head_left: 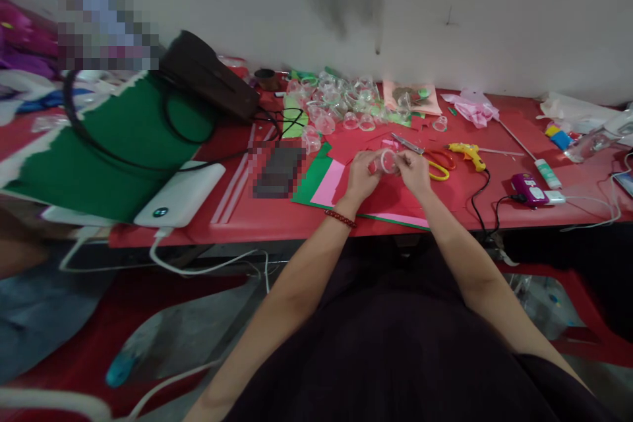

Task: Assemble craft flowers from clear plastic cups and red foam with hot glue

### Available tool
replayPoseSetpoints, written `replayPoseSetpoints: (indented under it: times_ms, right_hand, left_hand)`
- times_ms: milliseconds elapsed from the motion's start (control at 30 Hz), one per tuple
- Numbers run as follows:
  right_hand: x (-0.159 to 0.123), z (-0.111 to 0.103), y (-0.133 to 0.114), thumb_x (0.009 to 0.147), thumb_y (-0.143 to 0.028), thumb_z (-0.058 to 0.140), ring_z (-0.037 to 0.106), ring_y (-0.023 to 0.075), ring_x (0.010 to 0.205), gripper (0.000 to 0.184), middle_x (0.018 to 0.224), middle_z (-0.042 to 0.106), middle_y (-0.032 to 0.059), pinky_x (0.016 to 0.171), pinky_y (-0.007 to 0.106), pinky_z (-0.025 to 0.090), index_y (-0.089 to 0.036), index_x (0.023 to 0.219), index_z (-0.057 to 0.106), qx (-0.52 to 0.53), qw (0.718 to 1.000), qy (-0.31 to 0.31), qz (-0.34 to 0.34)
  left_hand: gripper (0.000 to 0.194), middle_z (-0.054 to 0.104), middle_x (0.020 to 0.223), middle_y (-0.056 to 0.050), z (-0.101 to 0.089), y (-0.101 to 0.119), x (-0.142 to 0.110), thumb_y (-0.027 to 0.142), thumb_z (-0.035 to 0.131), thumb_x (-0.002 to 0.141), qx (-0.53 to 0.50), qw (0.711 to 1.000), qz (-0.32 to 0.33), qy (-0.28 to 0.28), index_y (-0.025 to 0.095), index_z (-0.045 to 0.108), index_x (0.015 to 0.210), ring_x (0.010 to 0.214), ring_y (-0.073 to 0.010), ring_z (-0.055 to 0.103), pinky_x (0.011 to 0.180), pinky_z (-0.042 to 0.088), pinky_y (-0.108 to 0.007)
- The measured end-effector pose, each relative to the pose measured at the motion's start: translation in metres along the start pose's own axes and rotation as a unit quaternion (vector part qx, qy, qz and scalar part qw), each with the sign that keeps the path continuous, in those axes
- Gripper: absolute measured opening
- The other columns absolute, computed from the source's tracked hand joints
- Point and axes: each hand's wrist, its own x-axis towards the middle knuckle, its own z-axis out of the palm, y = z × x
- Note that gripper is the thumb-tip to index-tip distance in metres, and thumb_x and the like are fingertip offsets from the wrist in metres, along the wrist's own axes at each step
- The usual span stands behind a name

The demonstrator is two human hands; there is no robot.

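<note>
Between my two hands is a small clear plastic cup [388,162], its round rim turned toward me. The fingers of my left hand [363,176] are curled round its left side. My right hand [414,173] pinches at the rim from the right; its fingertips are partly hidden. Red paper sheets [356,142] lie under and around my hands, over pink paper [327,183] and green paper [311,175]. Just beyond my right hand, scissors with orange and yellow handles [439,171] lie with their blades pointing to the back left.
Several clear plastic cups [336,102] are heaped by the wall. A yellow glue gun [467,155], a glue stick [548,173] and a purple adapter [528,188] lie to the right. On the left are a dark phone [280,170], a white power bank [182,196] and a dark bag [208,76].
</note>
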Motion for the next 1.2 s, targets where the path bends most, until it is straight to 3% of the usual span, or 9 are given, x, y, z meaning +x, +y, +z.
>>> replayPoseSetpoints:
  times_ms: [200, 400, 567, 700, 967, 1200]
  right_hand:
    - [0.003, 0.002, -0.005, 0.1, -0.049, 0.063, 0.06, 0.0167, 0.051, 0.036, 0.057, 0.062, -0.0027, 0.057, 0.031, 0.051, -0.026, 0.073, 0.057, -0.002, 1.0, -0.003, 0.024]
    - [0.004, 0.001, -0.008, 0.102, -0.058, 0.059, 0.061, 0.0155, 0.055, 0.04, 0.063, 0.062, -0.0028, 0.055, 0.028, 0.051, -0.026, 0.079, 0.054, 0.07, 0.995, 0.002, 0.065]
    - [0.003, -0.003, -0.009, 0.091, -0.057, 0.075, 0.06, 0.0155, 0.057, 0.036, 0.064, 0.064, -0.0029, 0.058, 0.029, 0.051, -0.026, 0.082, 0.06, 0.029, 0.999, -0.008, 0.016]
    - [0.004, 0.002, -0.006, 0.096, -0.048, 0.068, 0.059, 0.0173, 0.057, 0.031, 0.062, 0.063, -0.0015, 0.06, 0.031, 0.048, -0.026, 0.076, 0.059, -0.032, 0.999, 0.021, -0.001]
    - [0.006, 0.005, -0.003, 0.103, -0.035, 0.056, 0.061, 0.0222, 0.071, 0.021, 0.073, 0.067, 0.0015, 0.07, 0.033, 0.044, -0.027, 0.083, 0.06, -0.177, 0.982, 0.05, -0.046]
    - [0.016, -0.013, -0.005, 0.104, -0.022, 0.047, 0.064, 0.0252, 0.087, 0.019, 0.093, 0.073, 0.0076, 0.078, 0.034, 0.042, -0.024, 0.093, 0.062, -0.276, 0.946, -0.031, -0.167]
  left_hand:
    - [0.049, 0.08, 0.126, -0.008, 0.005, -0.009, 0.001, 0.01, 0.078, 0.082, -0.005, 1.0, -0.003, 0.012, 0.024, 0.076, 0.129, 0.119, -0.0267, 0.072, 0.111, 0.057, -0.044]
    - [0.039, 0.08, 0.127, -0.011, 0.004, -0.014, 0.001, 0.029, 0.083, 0.088, -0.042, 0.999, -0.008, 0.013, 0.022, 0.076, 0.125, 0.12, -0.0279, 0.073, 0.111, 0.056, -0.046]
    - [0.048, 0.08, 0.128, -0.01, 0.004, -0.011, 0.001, 0.013, 0.08, 0.082, -0.038, 0.999, -0.013, 0.015, 0.023, 0.076, 0.128, 0.121, -0.0277, 0.072, 0.113, 0.055, -0.047]
    - [0.054, 0.081, 0.125, -0.009, 0.005, -0.008, 0.001, 0.006, 0.075, 0.078, -0.021, 1.0, -0.002, 0.017, 0.023, 0.077, 0.129, 0.119, -0.0279, 0.072, 0.114, 0.055, -0.048]
    - [0.05, 0.08, 0.121, -0.008, 0.004, -0.006, 0.0, 0.008, 0.077, 0.077, -0.01, 0.999, -0.024, 0.021, 0.025, 0.079, 0.124, 0.118, -0.0284, 0.071, 0.113, 0.056, -0.048]
    - [0.052, 0.081, 0.121, -0.01, 0.004, -0.005, 0.0, 0.021, 0.085, 0.079, -0.088, 0.995, -0.056, -0.001, 0.021, 0.077, 0.131, 0.112, -0.0275, 0.074, 0.107, 0.058, -0.045]
